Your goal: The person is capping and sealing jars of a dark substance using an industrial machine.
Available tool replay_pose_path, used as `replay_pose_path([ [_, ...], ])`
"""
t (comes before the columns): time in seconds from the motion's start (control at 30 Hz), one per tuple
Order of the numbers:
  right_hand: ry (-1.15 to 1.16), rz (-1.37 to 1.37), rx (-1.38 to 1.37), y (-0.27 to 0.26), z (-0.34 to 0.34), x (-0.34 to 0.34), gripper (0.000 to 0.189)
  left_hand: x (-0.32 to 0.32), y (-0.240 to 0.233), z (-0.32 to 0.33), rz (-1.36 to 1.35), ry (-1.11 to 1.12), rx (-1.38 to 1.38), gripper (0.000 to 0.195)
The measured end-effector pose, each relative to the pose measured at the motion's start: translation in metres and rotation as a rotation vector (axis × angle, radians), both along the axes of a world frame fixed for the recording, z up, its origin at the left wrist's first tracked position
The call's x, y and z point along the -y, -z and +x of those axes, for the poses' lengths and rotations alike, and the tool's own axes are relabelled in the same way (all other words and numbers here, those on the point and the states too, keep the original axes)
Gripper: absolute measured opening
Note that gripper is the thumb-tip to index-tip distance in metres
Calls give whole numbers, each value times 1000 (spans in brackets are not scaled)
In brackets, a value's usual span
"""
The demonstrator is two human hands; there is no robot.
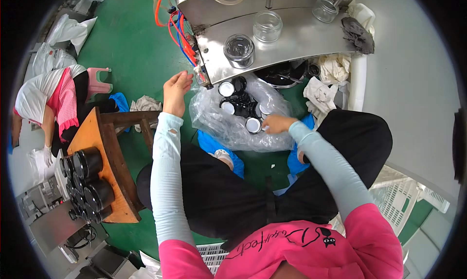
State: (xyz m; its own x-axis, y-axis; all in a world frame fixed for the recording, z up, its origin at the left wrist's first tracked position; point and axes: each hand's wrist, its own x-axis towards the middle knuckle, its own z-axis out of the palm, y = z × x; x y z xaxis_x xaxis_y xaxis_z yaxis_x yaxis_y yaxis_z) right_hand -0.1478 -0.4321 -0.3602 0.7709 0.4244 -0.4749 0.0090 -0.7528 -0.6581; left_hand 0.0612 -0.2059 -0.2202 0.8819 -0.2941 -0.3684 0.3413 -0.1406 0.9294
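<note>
My left hand [177, 91] is raised beside the front left corner of a steel machine table [215, 65]. Its fingers are loosely bent, and nothing shows in them. Between my feet lies a clear plastic bag [208, 113] with several black lids [239, 84], some showing white undersides [253, 125]. My right hand [279, 124] reaches into the bag's right side, fingertips at a lid; whether it grips that lid is hidden. On the machine table stand a glass jar with dark contents [239, 52] and a clear glass jar [267, 26]. Another glass jar [324, 10] sits under a nozzle at the right.
Black-lidded jars [87, 164] crowd a wooden stool [118, 162] at my left. Red and blue hoses [179, 34] hang by the machine. A basin with black contents [281, 73] and rags [321, 93] lie beneath it. Another person [51, 100] bends down at far left.
</note>
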Motion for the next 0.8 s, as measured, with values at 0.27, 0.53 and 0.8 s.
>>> replay_pose_path([
  [0.27, 686, -232, 171, 35, -22, -19, 37, -10, -5, -2, -61, 10, -109, 34],
  [0.53, 395, -487, 20, 61, -28, -6, 21, 6, 13, 8, -222, 169, -258, 23],
  [0.8, 778, -71, 61, -7, 4, -28, 15, -7, 29, 26, -144, 193, -204, 22],
])
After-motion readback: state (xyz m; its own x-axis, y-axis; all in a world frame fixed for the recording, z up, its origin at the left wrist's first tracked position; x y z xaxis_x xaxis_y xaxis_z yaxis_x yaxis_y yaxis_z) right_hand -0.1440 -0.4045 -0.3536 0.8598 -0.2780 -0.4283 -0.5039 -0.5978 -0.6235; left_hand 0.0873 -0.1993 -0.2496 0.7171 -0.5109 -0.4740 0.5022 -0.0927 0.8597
